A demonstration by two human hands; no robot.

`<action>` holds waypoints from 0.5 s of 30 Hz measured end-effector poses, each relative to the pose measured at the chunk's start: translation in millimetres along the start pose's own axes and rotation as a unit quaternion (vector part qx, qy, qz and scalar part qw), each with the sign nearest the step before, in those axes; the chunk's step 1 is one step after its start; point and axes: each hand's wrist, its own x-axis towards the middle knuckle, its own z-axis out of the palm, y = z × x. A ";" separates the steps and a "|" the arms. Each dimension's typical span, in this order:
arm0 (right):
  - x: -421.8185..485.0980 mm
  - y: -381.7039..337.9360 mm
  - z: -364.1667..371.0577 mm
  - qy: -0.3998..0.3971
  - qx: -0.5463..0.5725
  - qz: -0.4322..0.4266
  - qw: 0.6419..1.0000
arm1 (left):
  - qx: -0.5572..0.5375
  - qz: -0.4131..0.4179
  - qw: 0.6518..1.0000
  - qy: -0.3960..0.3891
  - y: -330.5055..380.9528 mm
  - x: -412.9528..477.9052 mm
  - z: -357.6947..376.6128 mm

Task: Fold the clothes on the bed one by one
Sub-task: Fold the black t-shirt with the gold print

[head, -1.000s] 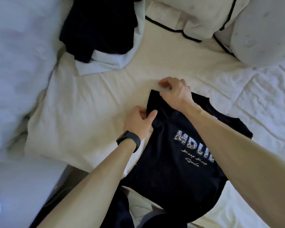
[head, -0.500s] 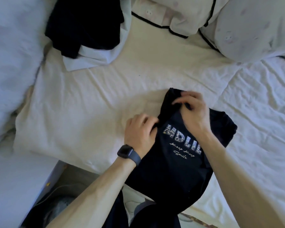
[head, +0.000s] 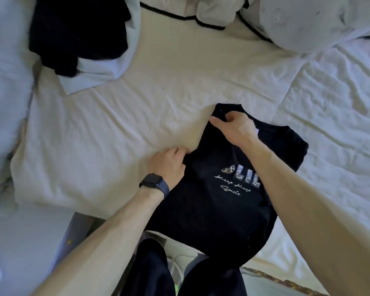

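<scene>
Head view shows a black T-shirt (head: 212,212) lying print-up at the near edge of the bed (head: 137,124), its hem hanging over. The left hand (head: 169,165) curls its fingers (head: 176,151) on the shirt's left edge, while the right hand (head: 235,129) pinches the shoulder corner. The cloth looks soft, light and limp, so it is best held by its edges. The right forearm (head: 297,199) covers part of the print (head: 233,184), and the left fingertips are tucked out of sight.
</scene>
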 end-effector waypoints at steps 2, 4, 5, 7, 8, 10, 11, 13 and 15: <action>14.9 -11.0 2.5 -0.012 0.078 0.010 0.997 | 0.010 -0.016 1.000 0.002 -4.7 -1.2 -3.6; 26.7 -19.9 3.1 -0.021 0.172 0.022 0.985 | -0.009 -0.059 0.998 -0.002 -8.7 -6.2 -3.9; 31.8 -22.6 4.5 -0.023 0.184 0.022 0.982 | -0.037 -0.091 0.995 -0.004 -10.2 -7.9 -3.5; 36.8 -24.8 7.0 -0.029 0.141 0.018 0.989 | -0.087 -0.138 0.986 -0.017 -11.7 -8.1 -2.1; 37.9 -24.7 8.3 -0.033 0.101 0.014 0.994 | -0.103 -0.146 0.983 -0.030 -11.7 -6.7 -0.9; 39.2 -27.2 11.1 -0.030 0.050 0.015 0.998 | -0.142 -0.159 0.976 -0.049 -8.7 -4.0 -1.6; 41.1 -28.9 12.3 -0.028 0.045 0.011 0.999 | -0.163 -0.165 0.971 -0.049 -5.2 -2.4 -2.8; 44.9 -31.0 15.1 -0.030 0.069 -0.004 0.997 | -0.195 -0.171 0.965 -0.035 2.5 2.8 -5.1; 44.0 -30.3 19.4 -0.016 0.090 -0.006 0.996 | -0.218 -0.182 0.958 -0.025 7.7 9.4 -5.4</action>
